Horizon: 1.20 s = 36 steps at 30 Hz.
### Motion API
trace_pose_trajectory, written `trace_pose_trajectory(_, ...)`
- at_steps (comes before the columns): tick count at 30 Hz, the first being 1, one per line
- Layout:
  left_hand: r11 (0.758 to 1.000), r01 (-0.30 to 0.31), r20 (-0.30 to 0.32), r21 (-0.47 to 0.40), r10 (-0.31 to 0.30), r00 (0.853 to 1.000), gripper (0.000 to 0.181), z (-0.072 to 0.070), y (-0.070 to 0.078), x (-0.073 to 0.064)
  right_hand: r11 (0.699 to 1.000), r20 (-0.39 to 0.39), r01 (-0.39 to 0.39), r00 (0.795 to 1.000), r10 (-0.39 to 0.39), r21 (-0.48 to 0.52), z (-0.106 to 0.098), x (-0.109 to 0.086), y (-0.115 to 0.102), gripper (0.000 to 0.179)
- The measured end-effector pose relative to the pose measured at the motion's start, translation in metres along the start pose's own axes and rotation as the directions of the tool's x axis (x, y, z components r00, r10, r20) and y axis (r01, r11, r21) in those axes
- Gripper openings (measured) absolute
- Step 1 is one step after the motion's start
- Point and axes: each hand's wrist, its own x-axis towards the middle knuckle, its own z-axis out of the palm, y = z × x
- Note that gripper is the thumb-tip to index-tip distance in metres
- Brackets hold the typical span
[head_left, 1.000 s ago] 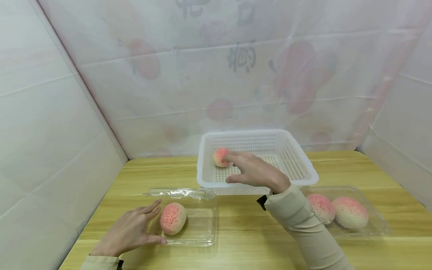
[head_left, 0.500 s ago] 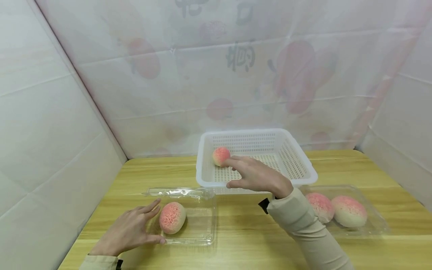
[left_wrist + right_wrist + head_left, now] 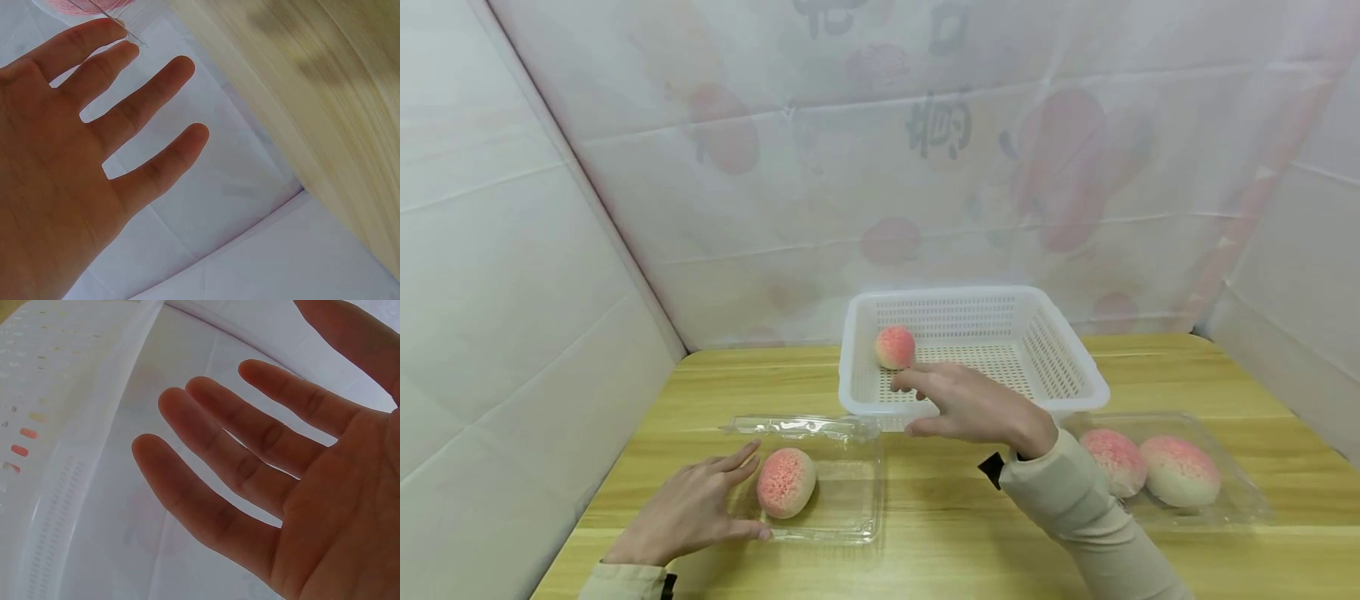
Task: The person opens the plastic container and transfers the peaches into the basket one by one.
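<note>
One pink-topped bun sits inside the white basket, at its left end, looking light, soft and easily dented, so fingertips round its sides should do nicely. And the right hand, empty, fingers apart, is farther from that bun than a second ago, drawing toward the basket's front rim, while the left hand, spread wide, stays at a clear container front-left of the basket.

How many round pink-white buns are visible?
4: one bun in the white plastic basket, one in the left clear plastic tray, two in the right tray. A beige sleeve may hide more.
</note>
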Motion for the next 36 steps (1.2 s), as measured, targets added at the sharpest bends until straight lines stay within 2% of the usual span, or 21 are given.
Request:
trace_pose_trajectory(19, 1.000, 0.005, 0.006, -0.016, -0.005, 1.000, 0.101, -0.001, 0.000, 0.000, 0.996, 0.105, 0.066, 0.992, -0.072, 0.053, 0.016, -0.002, -0.004, 0.023)
trace_pose_trajectory(26, 1.000, 0.013, 0.017, -0.025, -0.013, 1.000, 0.101, -0.001, 0.001, 0.000, 0.996, 0.125, 0.058, 0.990, -0.067, 0.070, 0.021, -0.003, -0.006, 0.021)
trace_pose_trajectory(36, 1.000, 0.009, 0.018, -0.016, -0.009, 1.000, 0.100, -0.002, 0.000, 0.001, 0.994, 0.185, 0.080, 0.978, -0.092, 0.071, 0.029, -0.005, -0.009, 0.037)
